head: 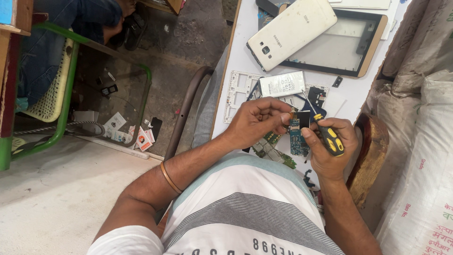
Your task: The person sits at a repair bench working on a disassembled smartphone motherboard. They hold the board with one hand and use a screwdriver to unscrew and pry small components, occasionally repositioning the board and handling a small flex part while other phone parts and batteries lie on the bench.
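My left hand pinches the top of a small blue-green circuit board between thumb and fingers. My right hand touches the board's right edge with its thumb and holds a black-and-yellow screwdriver whose thin metal shaft points up and left. Both hands hover over a white table. Under them lie a white phone frame, a grey-white battery and other green circuit boards.
A white phone back cover rests on a tablet frame with a tan rim at the table's far end. White sacks stand on the right. A green-framed chair with a seated person and scattered cards on the floor lie left.
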Demonstrator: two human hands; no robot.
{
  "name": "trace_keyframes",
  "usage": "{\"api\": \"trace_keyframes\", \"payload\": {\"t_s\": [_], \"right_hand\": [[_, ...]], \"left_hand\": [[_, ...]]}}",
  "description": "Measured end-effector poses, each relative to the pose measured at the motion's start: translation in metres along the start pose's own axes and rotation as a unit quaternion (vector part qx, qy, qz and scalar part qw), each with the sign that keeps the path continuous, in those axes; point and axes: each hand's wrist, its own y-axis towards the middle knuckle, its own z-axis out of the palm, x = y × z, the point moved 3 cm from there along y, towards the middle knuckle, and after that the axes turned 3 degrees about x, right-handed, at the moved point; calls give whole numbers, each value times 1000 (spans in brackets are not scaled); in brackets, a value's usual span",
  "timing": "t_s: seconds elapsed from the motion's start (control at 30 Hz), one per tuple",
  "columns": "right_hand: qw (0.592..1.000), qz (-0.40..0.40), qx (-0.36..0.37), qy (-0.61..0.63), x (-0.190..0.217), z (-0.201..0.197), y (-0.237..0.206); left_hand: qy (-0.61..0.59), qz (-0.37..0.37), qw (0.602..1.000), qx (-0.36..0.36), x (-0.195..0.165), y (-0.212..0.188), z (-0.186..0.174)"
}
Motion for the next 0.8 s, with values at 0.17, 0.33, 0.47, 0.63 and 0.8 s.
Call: {"api": "trace_keyframes", "payload": {"t_s": [0.17, 0.33, 0.47, 0.63, 0.8], "right_hand": [[999, -24, 11, -19, 1, 1, 1], [999, -30, 14, -31, 2, 1, 1], [999, -21, 12, -28, 2, 2, 1], [1000, 10, 5, -1, 1, 3, 0], [996, 23, -5, 83, -2, 4, 3]], "left_hand": [[3, 10, 1000, 4, 1, 2, -1], [11, 13, 1000, 10, 3, 2, -2], [29, 17, 999, 3, 4, 2, -2], [18, 20, 1000, 2, 6, 2, -2], [-28, 2, 999, 17, 4, 2, -2]]}}
